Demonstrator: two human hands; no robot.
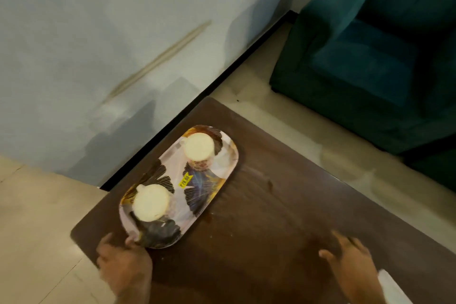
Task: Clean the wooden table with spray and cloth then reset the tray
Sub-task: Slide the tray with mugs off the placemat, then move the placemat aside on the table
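Left hand [123,263]: fingers closed on the tray [223,175] end, lower left, for shifting it.
Right hand [350,264]: fingers spread, empty, lower right.

One dark wooden desk [283,205] carries one patterned tray [212,195] holding two cups [198,147] [151,202] and one yellow price sticker [185,180]; two hands [123,264] [350,266] reach in, with one teal sofa [370,57] beyond.
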